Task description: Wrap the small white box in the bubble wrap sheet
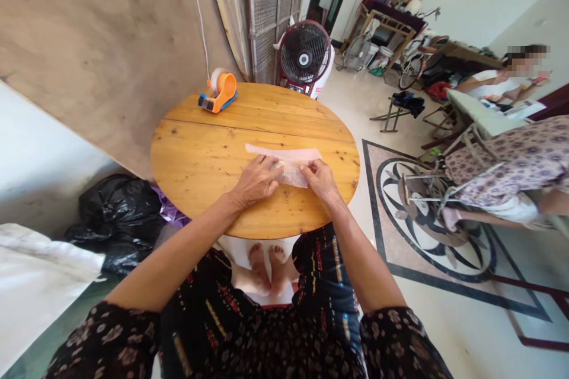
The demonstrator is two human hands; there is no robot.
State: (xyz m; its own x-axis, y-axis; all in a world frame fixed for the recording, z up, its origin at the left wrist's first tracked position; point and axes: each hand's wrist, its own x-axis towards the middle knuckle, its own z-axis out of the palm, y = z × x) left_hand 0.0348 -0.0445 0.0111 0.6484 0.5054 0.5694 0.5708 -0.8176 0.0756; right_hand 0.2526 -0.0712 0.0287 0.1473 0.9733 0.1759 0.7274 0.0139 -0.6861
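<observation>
A thin, pinkish see-through plastic film lies flat on the oval wooden table; whether it is a bag or a single sheet I cannot tell. My left hand rests on its left part, fingers bent and closed on the film near the middle. At the right end my right hand pinches the film between thumb and fingers. On the table's far left edge stands an orange and blue tape dispenser with a roll of clear tape, apart from both hands.
Behind the table stands a fan. Black plastic bags lie on the left, below a leaning wooden board. On the right, a person sits at a pale green table; another person in patterned clothing is nearer. A stool stands beyond.
</observation>
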